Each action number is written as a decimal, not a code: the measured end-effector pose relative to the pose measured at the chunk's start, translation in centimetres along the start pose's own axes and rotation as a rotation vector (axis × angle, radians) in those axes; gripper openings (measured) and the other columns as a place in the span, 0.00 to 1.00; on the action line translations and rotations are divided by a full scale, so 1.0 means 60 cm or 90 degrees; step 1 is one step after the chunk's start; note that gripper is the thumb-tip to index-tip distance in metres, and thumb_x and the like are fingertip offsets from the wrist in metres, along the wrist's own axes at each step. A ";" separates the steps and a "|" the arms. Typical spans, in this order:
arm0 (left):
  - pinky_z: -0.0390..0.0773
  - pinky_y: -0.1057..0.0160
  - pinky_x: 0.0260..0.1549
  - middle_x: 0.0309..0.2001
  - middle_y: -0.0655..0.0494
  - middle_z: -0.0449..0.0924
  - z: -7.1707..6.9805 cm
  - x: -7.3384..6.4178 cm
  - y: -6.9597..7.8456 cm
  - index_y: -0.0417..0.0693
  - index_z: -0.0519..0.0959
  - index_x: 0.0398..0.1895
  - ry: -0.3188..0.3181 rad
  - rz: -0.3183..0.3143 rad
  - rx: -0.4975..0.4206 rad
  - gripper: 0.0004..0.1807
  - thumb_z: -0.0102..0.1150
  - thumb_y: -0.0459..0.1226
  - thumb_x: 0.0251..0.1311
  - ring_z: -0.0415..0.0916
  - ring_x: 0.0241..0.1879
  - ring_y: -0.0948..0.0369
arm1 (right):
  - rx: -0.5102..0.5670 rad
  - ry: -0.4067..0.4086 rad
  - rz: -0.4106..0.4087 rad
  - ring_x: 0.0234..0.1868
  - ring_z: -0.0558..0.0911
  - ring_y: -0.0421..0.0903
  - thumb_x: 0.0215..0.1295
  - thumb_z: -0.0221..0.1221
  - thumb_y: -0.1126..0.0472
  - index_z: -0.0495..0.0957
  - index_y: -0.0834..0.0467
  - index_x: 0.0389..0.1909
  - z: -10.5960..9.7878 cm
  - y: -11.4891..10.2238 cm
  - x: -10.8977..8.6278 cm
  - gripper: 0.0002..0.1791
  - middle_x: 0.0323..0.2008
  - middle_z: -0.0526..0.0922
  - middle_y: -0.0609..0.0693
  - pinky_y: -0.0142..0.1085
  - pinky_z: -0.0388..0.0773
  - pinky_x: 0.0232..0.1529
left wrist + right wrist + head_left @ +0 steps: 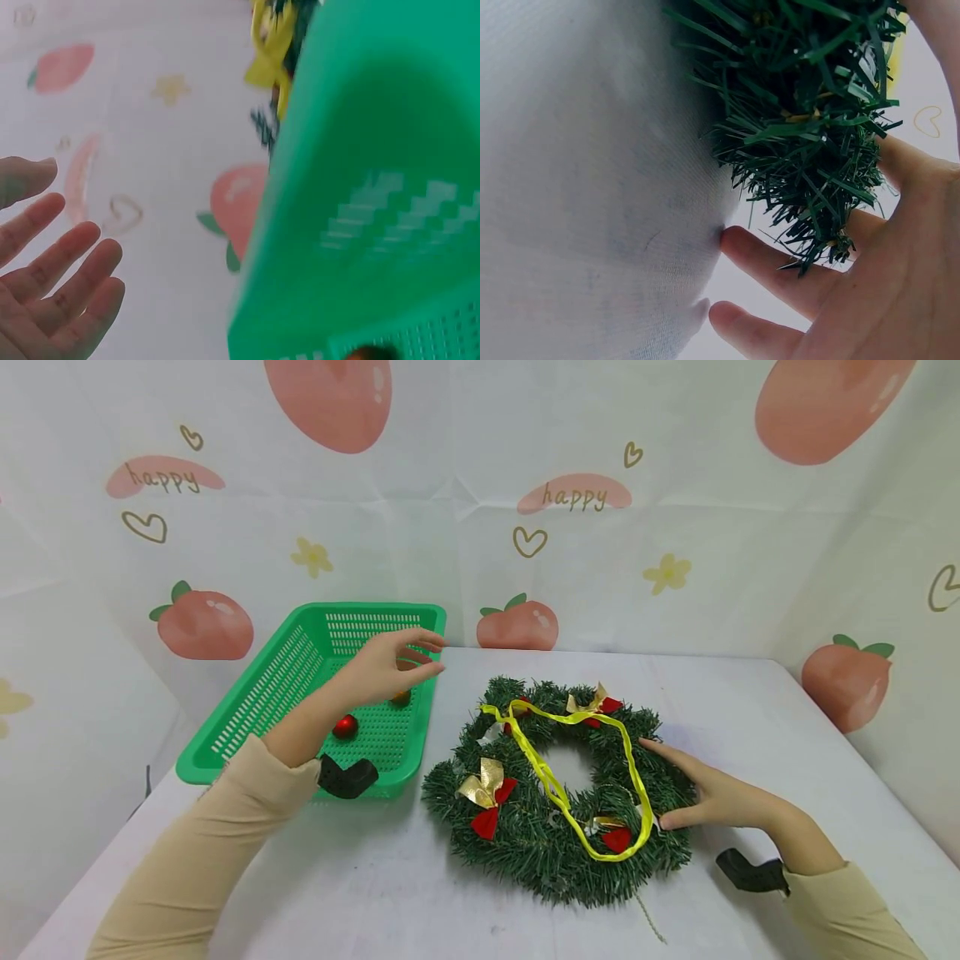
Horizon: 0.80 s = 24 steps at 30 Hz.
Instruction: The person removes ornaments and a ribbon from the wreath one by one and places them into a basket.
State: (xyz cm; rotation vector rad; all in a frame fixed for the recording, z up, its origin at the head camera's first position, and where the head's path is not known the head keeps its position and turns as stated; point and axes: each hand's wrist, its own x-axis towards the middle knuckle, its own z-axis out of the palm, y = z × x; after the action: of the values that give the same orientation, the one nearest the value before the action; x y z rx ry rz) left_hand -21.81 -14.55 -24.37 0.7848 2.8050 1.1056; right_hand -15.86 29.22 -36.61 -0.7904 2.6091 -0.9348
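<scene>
My left hand (pixel 386 670) hovers over the green basket (pixel 258 681), fingers loosely extended and holding nothing. The left wrist view shows those spread fingers (pixel 64 277) beside the basket's wall (pixel 375 112). A shiny red ball (pixel 346 727) and an orange-gold ball (pixel 401 698), partly hidden by the hand, lie in the basket. A green wreath (pixel 540 860) with red and gold bows lies on the table, a looped yellow ribbon (pixel 551 785) across its top. My right hand (pixel 723 797) rests against the wreath's right edge; in the right wrist view its straight fingers (pixel 780 274) spread beside the greenery (pixel 802 112).
The white-covered table (pixel 382 893) meets a white backdrop cloth (pixel 450 543) printed with fruit, hearts and "happy". A thin cord (pixel 651 920) trails from the wreath's front edge. The basket stands to the wreath's left, separated by a narrow strip of tabletop.
</scene>
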 end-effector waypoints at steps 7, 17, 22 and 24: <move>0.78 0.53 0.52 0.55 0.45 0.76 0.042 -0.006 0.037 0.42 0.74 0.55 -0.051 0.070 -0.018 0.18 0.56 0.35 0.62 0.78 0.51 0.50 | 0.002 -0.003 -0.003 0.66 0.51 0.75 0.50 0.69 0.55 0.43 0.52 0.74 0.000 0.001 0.000 0.55 0.70 0.48 0.70 0.71 0.58 0.54; 0.81 0.63 0.45 0.50 0.42 0.78 0.102 -0.006 0.051 0.40 0.74 0.54 -0.143 0.080 -0.040 0.18 0.56 0.36 0.62 0.81 0.45 0.54 | 0.003 -0.008 -0.001 0.67 0.50 0.75 0.50 0.69 0.56 0.43 0.53 0.74 -0.001 0.002 0.001 0.56 0.70 0.47 0.71 0.72 0.58 0.53; 0.81 0.67 0.42 0.48 0.42 0.79 0.123 -0.006 0.054 0.40 0.73 0.56 -0.160 0.070 -0.044 0.19 0.56 0.36 0.62 0.82 0.41 0.56 | 0.006 -0.008 0.001 0.67 0.50 0.75 0.50 0.69 0.56 0.43 0.52 0.74 -0.001 0.002 0.001 0.56 0.70 0.47 0.70 0.72 0.57 0.53; 0.80 0.68 0.41 0.48 0.42 0.79 0.132 -0.006 0.053 0.41 0.72 0.56 -0.163 0.064 -0.039 0.20 0.56 0.36 0.62 0.82 0.40 0.56 | 0.008 -0.008 0.000 0.67 0.50 0.75 0.50 0.69 0.56 0.43 0.52 0.74 -0.001 0.002 0.001 0.56 0.70 0.47 0.70 0.72 0.57 0.53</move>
State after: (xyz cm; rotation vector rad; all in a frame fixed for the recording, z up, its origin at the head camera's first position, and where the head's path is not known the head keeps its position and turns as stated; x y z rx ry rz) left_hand -18.49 -7.71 -28.27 0.9927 2.5348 1.0160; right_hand -16.00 29.27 -36.68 -0.7908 2.5910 -0.9418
